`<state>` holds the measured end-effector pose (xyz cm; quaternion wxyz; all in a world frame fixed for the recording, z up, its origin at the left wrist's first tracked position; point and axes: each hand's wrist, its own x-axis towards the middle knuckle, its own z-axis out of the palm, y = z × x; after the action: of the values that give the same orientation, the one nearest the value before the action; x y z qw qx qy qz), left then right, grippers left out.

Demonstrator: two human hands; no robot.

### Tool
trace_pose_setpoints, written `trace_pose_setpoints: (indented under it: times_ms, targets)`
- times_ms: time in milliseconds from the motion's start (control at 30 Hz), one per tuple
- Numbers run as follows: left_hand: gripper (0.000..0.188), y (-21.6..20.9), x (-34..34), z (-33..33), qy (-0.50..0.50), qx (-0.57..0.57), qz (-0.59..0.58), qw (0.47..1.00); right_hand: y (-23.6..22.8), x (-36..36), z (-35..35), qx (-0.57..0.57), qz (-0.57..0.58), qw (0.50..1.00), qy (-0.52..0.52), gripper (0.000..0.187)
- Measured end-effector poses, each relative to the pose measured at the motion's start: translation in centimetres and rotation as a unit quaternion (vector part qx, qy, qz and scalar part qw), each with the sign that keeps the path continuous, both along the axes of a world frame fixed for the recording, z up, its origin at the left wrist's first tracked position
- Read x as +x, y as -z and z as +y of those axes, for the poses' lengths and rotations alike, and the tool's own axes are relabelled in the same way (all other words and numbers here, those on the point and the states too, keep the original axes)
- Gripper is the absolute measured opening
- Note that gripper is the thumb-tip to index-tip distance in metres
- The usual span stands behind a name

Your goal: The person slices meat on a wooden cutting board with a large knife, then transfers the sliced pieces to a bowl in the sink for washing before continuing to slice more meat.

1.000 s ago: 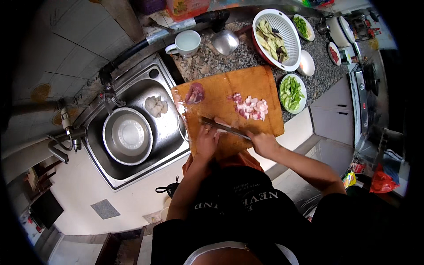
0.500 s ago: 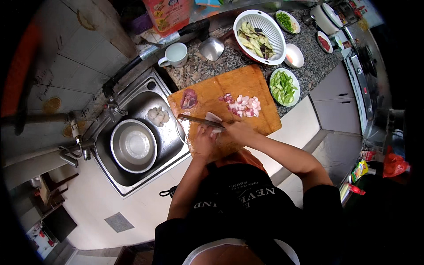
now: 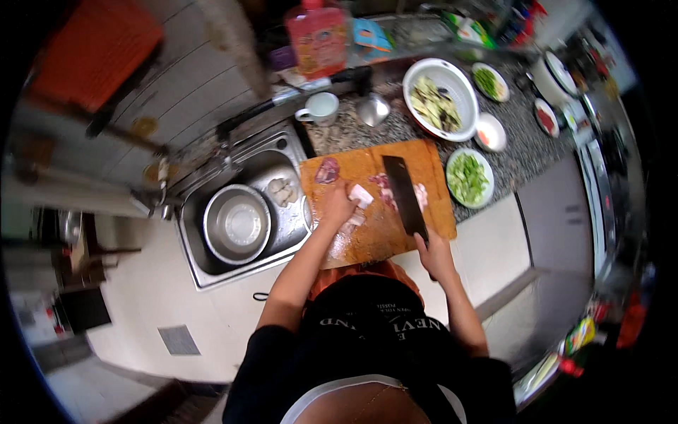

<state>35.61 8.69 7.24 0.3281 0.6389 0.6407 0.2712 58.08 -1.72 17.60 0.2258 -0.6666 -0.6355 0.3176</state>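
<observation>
cleaver (image 3: 401,189) swung rightward, clenched in right grip (image 3: 436,256), left grip (image 3: 339,205) at pale meat (image 3: 361,196), hold unclear

We grip the cleaver (image 3: 401,187) by its handle in our right hand (image 3: 436,256); ahead of that grip, its broad dark blade crosses the diced meat (image 3: 421,195), which shows on both sides; left of the grip, our left hand (image 3: 340,206) touches a pale slab of meat (image 3: 361,196); beyond that hand, a dark red piece (image 3: 327,170) lies on the wooden board (image 3: 385,237); ahead and right of our grip sits a plate of sliced green peppers (image 3: 466,178); far left stands a metal basin (image 3: 217,233).
</observation>
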Motion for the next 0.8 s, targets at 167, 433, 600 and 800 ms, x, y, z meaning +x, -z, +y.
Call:
trace_pose_setpoints:
  times_ms: [167,433,600,800]
  targets:
    - [0.013,3.7,1.5,1.7,0.075,-0.093,0.158,0.980,2.0,1.4,-2.6,-0.021,-0.002,1.000,-0.016,0.019]
    - [0.030,5.4,0.2,-0.2,-0.129,-0.093,-0.315,0.936,5.1,3.9,-3.3,-0.084,-0.037,0.995,-0.036,0.018]
    - [0.026,-1.6,-9.4,-5.2,-0.213,-0.045,-0.688,0.692,6.4,3.0,-2.8,-0.082,-0.041,0.994,-0.065,0.019]
    - [0.032,-0.8,-25.3,-21.3,-0.303,0.157,-0.761,0.551,9.3,1.1,-3.3,-0.101,-0.077,0.990,-0.068,0.022]
